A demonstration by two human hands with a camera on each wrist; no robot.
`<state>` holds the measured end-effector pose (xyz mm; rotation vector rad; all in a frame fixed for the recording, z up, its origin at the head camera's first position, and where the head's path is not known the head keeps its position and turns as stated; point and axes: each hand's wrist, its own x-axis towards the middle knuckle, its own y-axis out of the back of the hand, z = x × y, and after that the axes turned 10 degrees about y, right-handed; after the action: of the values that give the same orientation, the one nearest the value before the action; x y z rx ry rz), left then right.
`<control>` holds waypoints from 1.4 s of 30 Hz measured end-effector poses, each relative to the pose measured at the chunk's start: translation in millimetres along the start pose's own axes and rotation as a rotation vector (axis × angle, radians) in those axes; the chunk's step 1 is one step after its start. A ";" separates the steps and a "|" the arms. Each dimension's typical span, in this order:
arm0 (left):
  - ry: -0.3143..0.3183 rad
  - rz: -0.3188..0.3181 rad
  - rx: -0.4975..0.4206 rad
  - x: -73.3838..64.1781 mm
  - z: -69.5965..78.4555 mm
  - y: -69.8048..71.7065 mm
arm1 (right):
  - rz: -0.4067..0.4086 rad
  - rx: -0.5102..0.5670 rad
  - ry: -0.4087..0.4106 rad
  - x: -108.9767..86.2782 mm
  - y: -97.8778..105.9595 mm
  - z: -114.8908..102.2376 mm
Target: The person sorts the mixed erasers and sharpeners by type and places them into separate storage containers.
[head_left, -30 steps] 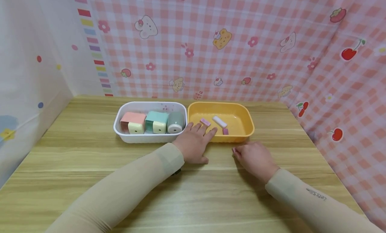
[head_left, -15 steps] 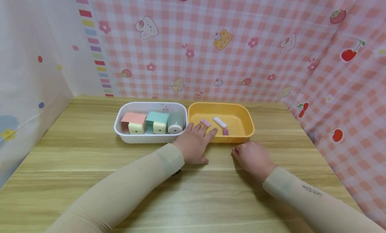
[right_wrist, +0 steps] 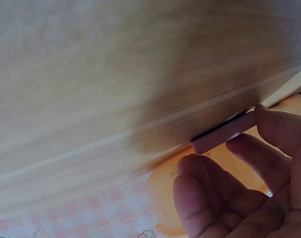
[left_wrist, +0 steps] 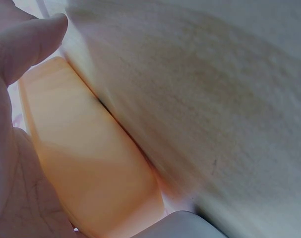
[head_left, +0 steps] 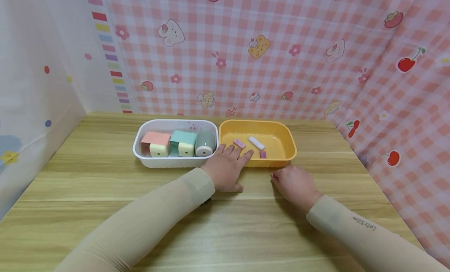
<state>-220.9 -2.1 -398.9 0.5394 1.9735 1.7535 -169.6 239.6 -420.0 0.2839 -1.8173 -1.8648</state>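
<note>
My left hand [head_left: 225,168] rests with spread fingers over the near rim of the yellow tray [head_left: 281,159], fingertips just inside it. In the left wrist view the tray's outer wall [left_wrist: 100,148] fills the space beside my thumb. My right hand [head_left: 297,184] is on the table just in front of the tray's right end. Between its thumb and fingers it pinches a small pink eraser [right_wrist: 222,135], which lies low against the tabletop. Inside the tray are a pale pink eraser [head_left: 239,143], a white eraser [head_left: 256,142] and a darker pink piece [head_left: 263,154].
A white tray [head_left: 140,156] stands against the yellow one on the left. It holds a pink pencil sharpener [head_left: 156,138], a mint pencil sharpener [head_left: 184,137] and a grey-green rounded sharpener [head_left: 205,139]. Patterned cloth [head_left: 225,41] hangs behind the wooden table [head_left: 225,233] and along its sides.
My right hand and forearm have shifted slightly left since a second ago, with the pink eraser still pinched. My left hand and both trays look the same.
</note>
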 end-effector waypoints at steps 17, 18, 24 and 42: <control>0.002 -0.001 0.010 0.6 0.7 -0.4 | -0.003 0.022 0.022 -0.8 2.9 0.4; 0.001 0.000 0.010 0.6 0.5 -0.4 | -0.002 0.023 0.025 -0.8 2.9 0.5; -0.002 0.010 0.010 0.3 -0.1 -0.8 | 0.018 0.020 0.059 -1.5 1.4 2.0; 0.006 0.000 -0.001 0.6 0.5 -0.8 | 0.091 0.142 0.200 -6.6 3.8 2.8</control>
<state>-221.1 -1.5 -399.8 0.5336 1.9767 1.7580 -164.6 245.4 -417.5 0.4157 -1.7960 -1.5884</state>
